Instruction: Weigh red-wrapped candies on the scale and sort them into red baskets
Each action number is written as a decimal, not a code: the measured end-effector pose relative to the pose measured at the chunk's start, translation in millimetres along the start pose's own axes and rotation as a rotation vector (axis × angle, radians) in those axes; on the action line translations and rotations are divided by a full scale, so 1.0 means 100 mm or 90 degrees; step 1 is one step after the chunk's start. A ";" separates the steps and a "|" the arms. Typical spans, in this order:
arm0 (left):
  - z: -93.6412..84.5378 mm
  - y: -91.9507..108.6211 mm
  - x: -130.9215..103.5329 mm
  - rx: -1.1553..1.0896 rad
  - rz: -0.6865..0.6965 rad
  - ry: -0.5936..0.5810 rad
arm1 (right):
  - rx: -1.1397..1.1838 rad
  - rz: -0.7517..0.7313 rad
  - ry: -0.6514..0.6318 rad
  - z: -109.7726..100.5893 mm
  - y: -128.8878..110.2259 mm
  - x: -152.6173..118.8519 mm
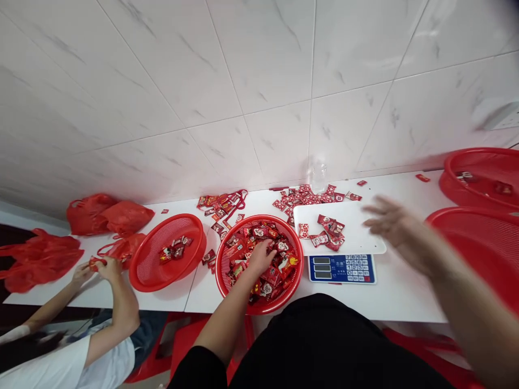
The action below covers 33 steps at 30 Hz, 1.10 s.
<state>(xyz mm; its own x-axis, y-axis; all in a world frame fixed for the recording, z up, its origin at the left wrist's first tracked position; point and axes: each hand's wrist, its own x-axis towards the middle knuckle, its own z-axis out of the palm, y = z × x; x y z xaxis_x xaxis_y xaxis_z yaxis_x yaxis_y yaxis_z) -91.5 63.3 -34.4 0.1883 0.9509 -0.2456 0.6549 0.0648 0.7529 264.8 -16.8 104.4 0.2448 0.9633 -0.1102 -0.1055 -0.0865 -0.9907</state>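
Note:
My left hand point(261, 258) is down in a red plastic basket point(299, 268) heaped with small red wrapped packets point(279, 275). Its fingers curl among the packets, and what they pinch is hidden. My right hand point(392, 222), smeared by motion, is over the right end of a white weighing tray point(360, 229); the fingers are apart and hold nothing I can see. Several red packets point(332, 232) lie on that tray, which sits on a digital scale point(343, 268) with a blue keypad panel.
Loose packets point(302, 197) lie behind the tray beside a clear plastic bottle point(319, 175). Another red basket point(140, 265) stands left, near a co-worker's hands point(106, 268) and red plastic bags point(125, 216). More red baskets point(450, 186) stand at the right. A tiled wall point(275, 129) borders the table.

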 end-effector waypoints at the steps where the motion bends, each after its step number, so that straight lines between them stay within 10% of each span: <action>1: 0.06 0.04 -0.02 0.013 0.038 -0.063 | 0.005 0.049 -0.066 0.06 0.12 -0.04; 5: 0.23 0.12 -0.08 0.138 0.107 -0.256 | -0.007 0.211 -0.212 0.34 0.71 -0.29; 13: 0.21 0.02 0.19 0.170 0.028 -0.151 | -0.343 0.134 -0.123 0.16 1.42 -0.16; 19: 0.24 0.09 0.33 0.121 0.055 -0.106 | -0.539 -0.029 -0.021 0.13 1.63 0.32; 33: 0.21 0.08 0.19 0.083 0.065 -0.048 | -0.765 -0.168 -0.164 0.67 1.61 0.80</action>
<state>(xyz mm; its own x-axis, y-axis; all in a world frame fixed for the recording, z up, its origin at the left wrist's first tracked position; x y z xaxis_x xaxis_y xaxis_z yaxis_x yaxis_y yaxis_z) -67.3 75.8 -45.6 0.3093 0.9250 -0.2209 0.7185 -0.0751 0.6915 202.4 63.8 -58.5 -0.0845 0.9963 -0.0132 0.8945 0.0700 -0.4416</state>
